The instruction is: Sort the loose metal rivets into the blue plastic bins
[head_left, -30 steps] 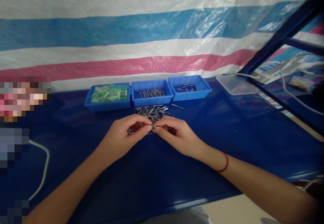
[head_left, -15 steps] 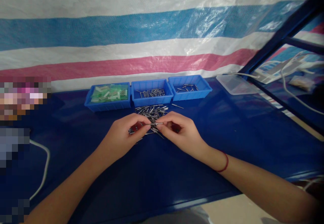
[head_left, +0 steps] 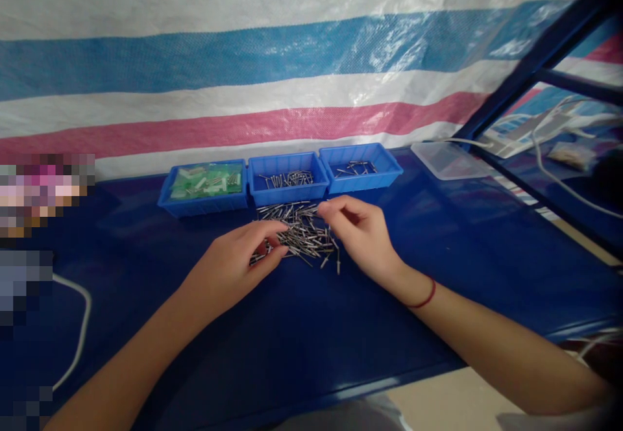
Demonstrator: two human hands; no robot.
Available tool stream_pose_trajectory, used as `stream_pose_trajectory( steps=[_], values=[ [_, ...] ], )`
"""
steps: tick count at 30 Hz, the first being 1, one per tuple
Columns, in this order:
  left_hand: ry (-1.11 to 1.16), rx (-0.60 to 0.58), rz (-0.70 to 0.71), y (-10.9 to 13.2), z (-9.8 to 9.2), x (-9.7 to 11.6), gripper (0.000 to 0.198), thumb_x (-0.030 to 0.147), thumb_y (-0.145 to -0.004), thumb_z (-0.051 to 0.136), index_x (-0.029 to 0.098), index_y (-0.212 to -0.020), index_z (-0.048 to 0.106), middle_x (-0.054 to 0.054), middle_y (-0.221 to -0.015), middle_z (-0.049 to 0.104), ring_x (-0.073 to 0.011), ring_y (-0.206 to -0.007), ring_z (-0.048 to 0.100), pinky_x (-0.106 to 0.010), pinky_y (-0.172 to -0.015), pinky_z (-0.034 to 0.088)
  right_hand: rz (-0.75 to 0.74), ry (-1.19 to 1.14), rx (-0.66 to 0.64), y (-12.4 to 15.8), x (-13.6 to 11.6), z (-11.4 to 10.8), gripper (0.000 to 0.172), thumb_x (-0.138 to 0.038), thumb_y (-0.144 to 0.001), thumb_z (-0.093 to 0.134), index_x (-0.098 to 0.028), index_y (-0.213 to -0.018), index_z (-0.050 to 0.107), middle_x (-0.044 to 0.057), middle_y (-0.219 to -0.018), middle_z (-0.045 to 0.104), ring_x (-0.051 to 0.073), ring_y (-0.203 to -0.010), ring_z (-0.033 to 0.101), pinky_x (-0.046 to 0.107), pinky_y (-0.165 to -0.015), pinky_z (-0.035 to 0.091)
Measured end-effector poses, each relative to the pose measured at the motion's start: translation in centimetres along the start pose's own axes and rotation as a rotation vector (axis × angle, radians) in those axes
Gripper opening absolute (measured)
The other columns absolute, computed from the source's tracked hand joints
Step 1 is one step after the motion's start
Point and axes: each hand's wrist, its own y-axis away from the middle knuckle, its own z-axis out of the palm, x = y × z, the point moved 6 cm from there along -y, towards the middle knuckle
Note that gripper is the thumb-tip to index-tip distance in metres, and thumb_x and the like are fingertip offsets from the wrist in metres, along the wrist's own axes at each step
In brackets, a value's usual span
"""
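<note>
A heap of metal blind rivets (head_left: 304, 239) lies on the blue table in front of me. My left hand (head_left: 253, 249) rests at the heap's left side, thumb and forefinger apart, with nothing visible between them. Over the heap's upper right edge, my right hand (head_left: 360, 230) is closed in a pinch. The rivet in that pinch is almost wholly hidden by the fingertips. Behind the heap, the middle blue bin (head_left: 289, 194) contains several rivets, and the right blue bin (head_left: 365, 184) has a few lying loosely.
The left blue bin (head_left: 204, 207) holds a green bag with pale and metal pieces. A clear plastic lid (head_left: 445, 161) lies at the back right, by a dark metal frame (head_left: 516, 103). A white cable (head_left: 86, 314) curves along the left. Striped sheeting (head_left: 243, 61) hangs behind.
Both hands were together over the heap with a rivet between their fingertips. The right hand has moved up and right, still pinched; the left fingers have parted.
</note>
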Motion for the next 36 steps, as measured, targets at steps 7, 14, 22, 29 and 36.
stream_pose_trajectory(
  steps=[7,14,22,29,36],
  values=[
    [-0.152,-0.24,0.07,0.4,-0.9,-0.6,0.017,0.028,-0.09,0.049,0.021,-0.088,0.064,0.0,-0.085,0.066,-0.0148,-0.076,0.061,-0.023,-0.069,0.043,0.15,-0.108,0.406,-4.3,4.9,-5.5,0.034,-0.05,-0.079,0.062,-0.016,-0.077,0.061,-0.002,-0.063,0.05,0.006,-0.043,0.036,0.021,-0.036,0.026],
    [-0.233,-0.44,0.016,0.8,0.2,-2.0,0.007,0.026,-0.078,0.062,0.022,-0.083,0.066,0.001,-0.08,0.064,-0.0154,-0.071,0.06,-0.023,-0.063,0.041,0.083,-0.158,0.26,-3.4,4.3,-3.5,0.023,-0.038,-0.084,0.057,-0.02,-0.097,0.06,-0.003,-0.073,0.053,0.005,-0.045,0.039,0.02,-0.039,0.03],
    [-0.271,-0.436,0.094,0.8,1.4,-1.4,0.017,0.018,-0.091,0.048,0.018,-0.086,0.064,-0.004,-0.089,0.064,-0.0165,-0.08,0.061,-0.026,-0.073,0.045,-0.049,-0.004,0.003,-0.8,1.1,-0.3,0.013,-0.028,-0.087,0.054,-0.019,-0.095,0.059,-0.003,-0.068,0.051,0.008,-0.054,0.042,0.022,-0.048,0.034],
    [-0.459,-0.268,0.181,0.4,3.1,-0.5,0.021,0.016,-0.096,0.039,0.015,-0.092,0.06,-0.008,-0.093,0.062,-0.0213,-0.082,0.059,-0.033,-0.075,0.045,-0.23,0.207,-0.191,0.6,-0.5,1.5,0.012,-0.019,-0.088,0.052,-0.019,-0.094,0.062,0.0,-0.073,0.061,0.01,-0.057,0.049,0.024,-0.053,0.038],
    [-0.459,-0.061,0.209,-0.1,1.9,-0.1,0.022,0.02,-0.098,0.036,0.015,-0.093,0.058,-0.006,-0.087,0.064,-0.0208,-0.078,0.059,-0.034,-0.073,0.041,-0.365,0.31,-0.39,2.0,-2.0,3.1,0.014,-0.028,-0.089,0.057,-0.018,-0.095,0.063,0.002,-0.077,0.061,0.011,-0.064,0.053,0.025,-0.062,0.042]
  ],
)
